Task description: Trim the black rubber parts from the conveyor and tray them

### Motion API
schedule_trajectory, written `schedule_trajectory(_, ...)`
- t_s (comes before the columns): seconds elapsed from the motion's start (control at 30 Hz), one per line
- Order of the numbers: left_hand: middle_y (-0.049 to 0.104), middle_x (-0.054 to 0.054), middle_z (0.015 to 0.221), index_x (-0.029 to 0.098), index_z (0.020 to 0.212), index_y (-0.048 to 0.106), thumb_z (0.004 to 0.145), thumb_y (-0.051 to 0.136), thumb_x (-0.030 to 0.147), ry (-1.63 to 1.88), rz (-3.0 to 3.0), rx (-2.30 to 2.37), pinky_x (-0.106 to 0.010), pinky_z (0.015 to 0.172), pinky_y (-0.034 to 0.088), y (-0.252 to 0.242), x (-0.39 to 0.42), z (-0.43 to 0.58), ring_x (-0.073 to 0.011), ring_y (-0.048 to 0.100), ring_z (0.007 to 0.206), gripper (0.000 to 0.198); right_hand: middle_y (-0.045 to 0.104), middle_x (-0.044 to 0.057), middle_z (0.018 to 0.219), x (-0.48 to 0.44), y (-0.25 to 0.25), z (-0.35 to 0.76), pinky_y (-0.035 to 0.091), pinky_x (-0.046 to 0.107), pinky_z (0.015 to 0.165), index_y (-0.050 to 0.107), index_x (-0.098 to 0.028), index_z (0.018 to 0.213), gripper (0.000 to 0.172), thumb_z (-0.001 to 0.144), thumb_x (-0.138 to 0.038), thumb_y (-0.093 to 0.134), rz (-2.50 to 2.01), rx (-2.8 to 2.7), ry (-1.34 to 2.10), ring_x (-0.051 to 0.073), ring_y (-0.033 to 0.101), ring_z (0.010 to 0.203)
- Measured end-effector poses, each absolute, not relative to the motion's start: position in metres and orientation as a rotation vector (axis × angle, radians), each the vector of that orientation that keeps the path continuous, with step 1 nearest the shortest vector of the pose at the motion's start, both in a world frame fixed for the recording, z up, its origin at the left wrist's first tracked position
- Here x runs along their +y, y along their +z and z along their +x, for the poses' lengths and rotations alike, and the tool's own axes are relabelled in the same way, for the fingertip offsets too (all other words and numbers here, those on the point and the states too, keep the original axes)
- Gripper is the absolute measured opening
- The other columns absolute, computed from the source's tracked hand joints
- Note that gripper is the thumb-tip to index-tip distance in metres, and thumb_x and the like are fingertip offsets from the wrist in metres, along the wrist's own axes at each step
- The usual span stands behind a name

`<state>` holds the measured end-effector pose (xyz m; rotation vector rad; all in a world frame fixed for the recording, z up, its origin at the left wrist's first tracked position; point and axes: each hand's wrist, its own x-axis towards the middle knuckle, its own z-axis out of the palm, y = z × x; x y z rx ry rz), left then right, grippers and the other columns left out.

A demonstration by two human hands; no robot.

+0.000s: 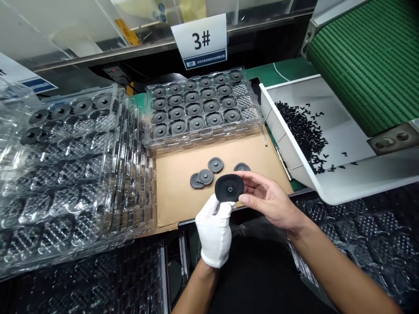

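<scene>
A dark rounded disc-like part (224, 192), with a small raised square and ring near its middle, is held up between my two hands. My bare right hand (266, 198) pinches its right edge between thumb and fingers. My left hand (214, 226), in a white glove, has its fingers closed at the part's lower edge. Just behind, several similar dark parts lie on the brown board (173, 187): a flat part (215, 164), an overlapping part (205, 176), and another part (242, 167) partly hidden behind my right hand.
A clear plastic tray (203, 137) with rows of dark parts stands at the back. Stacked clear trays (131, 174) fill the left. To the right, a white bin (288, 144) holds small black pieces (303, 131) below a green conveyor belt (366, 65). A "3#" sign (201, 41) hangs behind.
</scene>
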<state>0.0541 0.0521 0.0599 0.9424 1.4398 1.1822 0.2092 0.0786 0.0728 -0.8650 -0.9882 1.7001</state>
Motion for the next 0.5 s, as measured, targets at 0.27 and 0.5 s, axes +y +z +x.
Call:
schedule_trajectory(0.27, 0.079, 0.005, 0.093, 0.024, 0.099, 0.08, 0.09, 0.071, 0.023, 1.181, 0.928, 1.381, -0.018, 0.083, 0.053, 0.0656, 0.051, 0.055, -0.0123, 0.068, 0.086, 0.012, 0.071, 0.005, 0.134, 0.0778, 0.0691, 0.2136, 0.056, 0.033, 0.1, 0.067, -0.032, 0.133, 0.05, 0.086, -0.022, 0.083, -0.832, -0.969, 1.747, 0.017, 0.069, 0.109)
schedule_trajectory(0.5, 0.077, 0.004, 0.088, 0.022, 0.094, 0.078, 0.088, 0.072, 0.023, 1.163, 0.933, 1.451, -0.02, 0.078, 0.053, 0.0632, 0.0497, 0.0549, -0.014, 0.068, 0.085, 0.008, 0.073, 0.004, 0.127, 0.0801, 0.0726, 0.2147, 0.057, 0.025, 0.091, 0.07, -0.031, 0.13, 0.034, 0.097, -0.029, 0.072, -0.906, -1.012, 1.686, 0.015, 0.067, 0.112)
